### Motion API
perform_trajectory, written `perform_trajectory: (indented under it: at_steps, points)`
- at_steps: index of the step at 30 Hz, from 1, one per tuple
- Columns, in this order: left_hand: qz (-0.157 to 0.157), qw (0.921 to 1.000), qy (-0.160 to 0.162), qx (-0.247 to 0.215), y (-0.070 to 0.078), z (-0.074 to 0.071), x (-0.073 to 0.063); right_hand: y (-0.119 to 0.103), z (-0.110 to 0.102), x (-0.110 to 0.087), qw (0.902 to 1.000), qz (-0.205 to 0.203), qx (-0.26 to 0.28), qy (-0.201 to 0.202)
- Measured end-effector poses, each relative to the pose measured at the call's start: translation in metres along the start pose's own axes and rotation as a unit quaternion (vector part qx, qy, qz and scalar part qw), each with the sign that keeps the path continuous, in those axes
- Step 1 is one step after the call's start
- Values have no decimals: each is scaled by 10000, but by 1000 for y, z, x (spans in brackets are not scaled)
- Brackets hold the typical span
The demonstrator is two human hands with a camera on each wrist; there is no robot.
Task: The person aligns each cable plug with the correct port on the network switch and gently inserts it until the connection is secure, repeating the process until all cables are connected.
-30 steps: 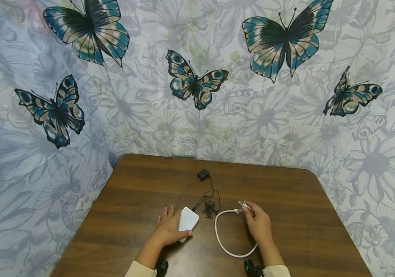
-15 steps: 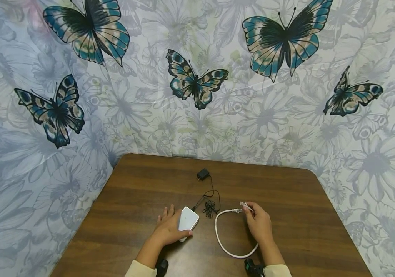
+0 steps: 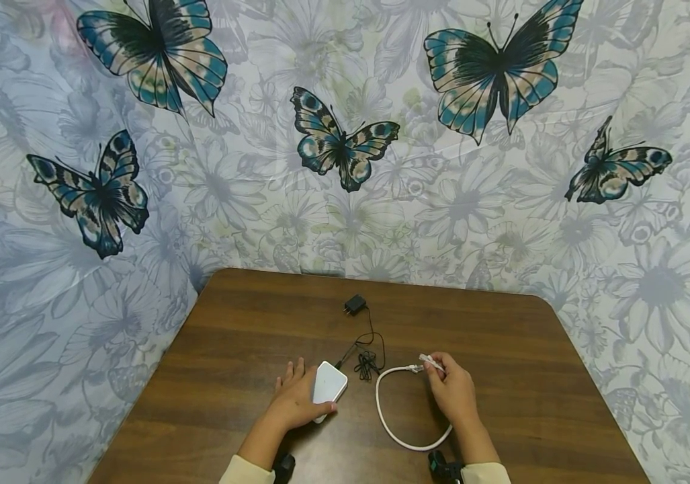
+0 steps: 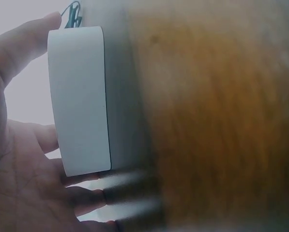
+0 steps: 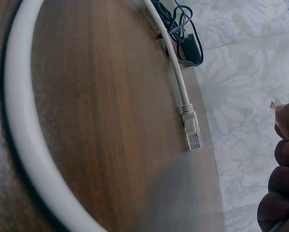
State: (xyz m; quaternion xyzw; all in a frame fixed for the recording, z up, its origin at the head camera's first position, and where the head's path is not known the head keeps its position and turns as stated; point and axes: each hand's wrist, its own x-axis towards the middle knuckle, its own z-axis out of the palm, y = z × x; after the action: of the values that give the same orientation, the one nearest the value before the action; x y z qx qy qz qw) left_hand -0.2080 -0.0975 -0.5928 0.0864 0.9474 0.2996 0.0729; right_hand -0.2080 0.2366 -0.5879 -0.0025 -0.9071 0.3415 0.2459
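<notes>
A small white router with rounded corners (image 3: 329, 383) lies on the wooden table. My left hand (image 3: 296, 401) holds it, with the thumb across its near end and the other fingers spread along its left side. The left wrist view looks at a plain white side of the router (image 4: 80, 101). My right hand (image 3: 455, 390) pinches one clear-plugged end of a white Ethernet cable (image 3: 405, 444), and that plug (image 5: 275, 103) pokes out past the fingertips. The cable's other plug (image 5: 192, 131) lies close beside the hand, while the cable loops toward me.
Behind the router sits a black power adapter (image 3: 355, 305). Its thin cord, bundled in a tied coil (image 3: 367, 367), runs to the router's far end. The brown table (image 3: 502, 336) meets a butterfly-print cloth (image 3: 453, 215) at its back edge.
The plug in my right hand has turned slightly between the fingertips, and that hand has shifted a touch to the right. My left hand and the router stay in place.
</notes>
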Motion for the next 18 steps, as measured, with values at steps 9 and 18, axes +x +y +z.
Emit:
perform_trajectory:
  at_steps: [9,18]
  points:
    - [16,9999,-10,100,1,-1,1,-3,-3,1,9994,-200,-276,-92]
    - [-45,9999,9,113,0,1,2,-13,-10,0,9971,-198,-558,-485]
